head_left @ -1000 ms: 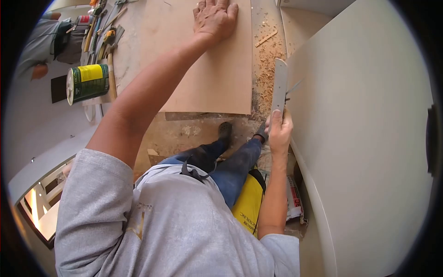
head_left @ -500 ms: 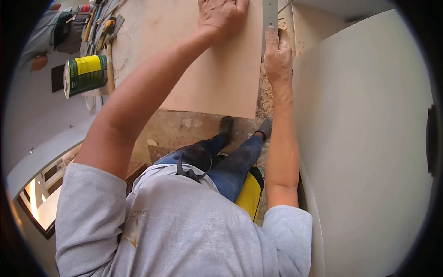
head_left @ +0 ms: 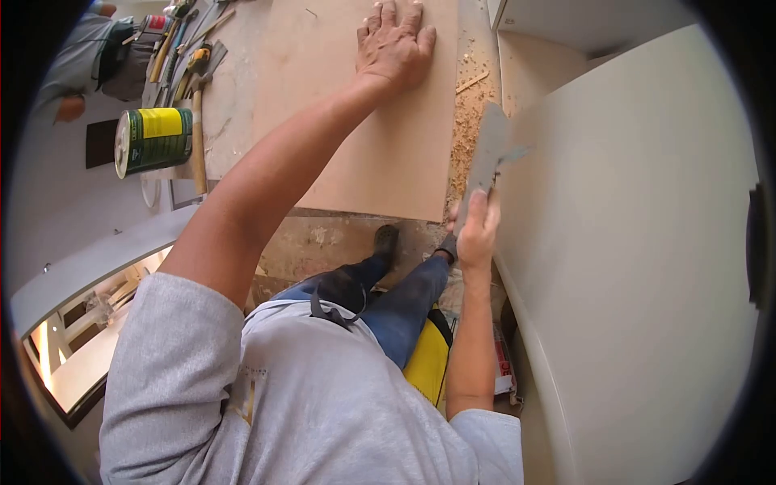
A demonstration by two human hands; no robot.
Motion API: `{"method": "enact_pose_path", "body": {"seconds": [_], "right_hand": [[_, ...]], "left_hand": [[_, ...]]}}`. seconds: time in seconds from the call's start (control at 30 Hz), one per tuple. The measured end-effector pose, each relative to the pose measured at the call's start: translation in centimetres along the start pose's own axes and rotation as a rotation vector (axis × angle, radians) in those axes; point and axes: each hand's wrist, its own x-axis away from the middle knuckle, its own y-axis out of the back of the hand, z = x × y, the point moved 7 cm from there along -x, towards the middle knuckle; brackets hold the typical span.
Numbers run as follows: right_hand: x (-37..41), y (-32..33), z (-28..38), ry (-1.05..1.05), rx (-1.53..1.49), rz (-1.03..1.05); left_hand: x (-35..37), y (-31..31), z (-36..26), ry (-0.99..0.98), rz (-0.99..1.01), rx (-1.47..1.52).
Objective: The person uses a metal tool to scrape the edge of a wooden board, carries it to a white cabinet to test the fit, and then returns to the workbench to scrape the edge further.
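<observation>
My left hand [head_left: 394, 47] lies with spread fingers on a flat wooden board [head_left: 356, 153], near its right edge. To the right of the board, my right hand [head_left: 478, 230] is closed around the lower end of a long grey metal tool [head_left: 487, 149]. The tool points up and away from me, and its outline is partly blurred. It is held beside the board's edge, above a strip of sawdust [head_left: 469, 121].
A green and yellow can [head_left: 159, 139] lies on its side at the table's left edge. Beside it are a hammer [head_left: 198, 145] and several other hand tools. A large pale panel [head_left: 630, 242] curves along the right. Another person [head_left: 81, 56] is at the upper left.
My right hand has moved back toward my body with the metal tool, away from the board's far part. More sawdust now shows. My left hand has shifted slightly down in view, its fingers spread.
</observation>
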Motion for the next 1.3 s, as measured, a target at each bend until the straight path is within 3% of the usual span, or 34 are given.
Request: {"method": "enact_pose_path", "body": {"seconds": [0.07,0.17,0.33,0.47,0.53,0.6,0.63,0.67,0.77,0.8,0.87,0.93,1.07,1.13,1.2,1.3], "right_hand": [[-2.6,-0.8,-0.1,-0.012,0.071,0.008],[-8.1,-3.4,2.9,0.333,0.174,-0.009],[-19.2,-6.3,6.8,0.362,0.271,-0.011],[-25.5,-8.3,8.1,0.426,0.150,0.055],[-23.2,-7.5,7.0,0.389,0.140,0.055],[-13.4,-5.0,5.2,0.230,0.379,-0.038],[-9.1,-3.8,3.0,0.352,0.309,-0.049],[-4.5,-2.9,2.4,0.285,0.292,-0.001],[6.0,0.2,-4.0,-0.280,0.110,0.092],[6.7,0.4,-4.7,-0.280,0.107,0.083],[5.6,1.3,-3.4,0.012,-0.067,-0.020],[2.5,1.1,-2.5,0.051,-0.085,-0.044],[-4.6,-1.5,-0.1,0.152,0.136,0.031],[-9.1,-3.3,2.6,0.459,0.252,-0.033],[-13.2,-4.7,5.0,0.306,0.244,0.021],[-17.2,-6.2,5.4,0.288,0.093,0.083]], "left_hand": [[0.2,-0.1,0.0,0.011,0.009,0.016],[-0.5,-1.1,0.7,0.005,-0.015,-0.013],[-1.1,-2.1,1.5,-0.060,-0.128,-0.020],[-0.5,-0.4,0.1,-0.017,-0.012,-0.019],[-0.5,-0.7,0.3,0.012,-0.010,-0.005],[-0.1,-1.1,0.3,-0.014,-0.012,-0.026],[-0.1,-0.8,0.1,-0.003,-0.009,-0.019],[-0.2,-0.6,0.0,0.009,-0.007,-0.013],[-0.5,-0.4,0.0,-0.009,-0.030,0.016],[-0.2,-0.4,0.1,-0.001,-0.013,0.019],[-0.2,-0.5,0.0,-0.008,-0.026,0.011],[-0.1,-0.5,0.0,-0.007,-0.040,0.001],[-0.3,-0.4,-0.2,-0.015,-0.017,-0.039],[-0.1,-0.6,0.1,0.020,0.003,-0.041],[-0.2,-0.6,0.0,0.011,-0.015,-0.045],[-0.1,-0.3,-0.2,-0.011,-0.023,-0.025]]}}
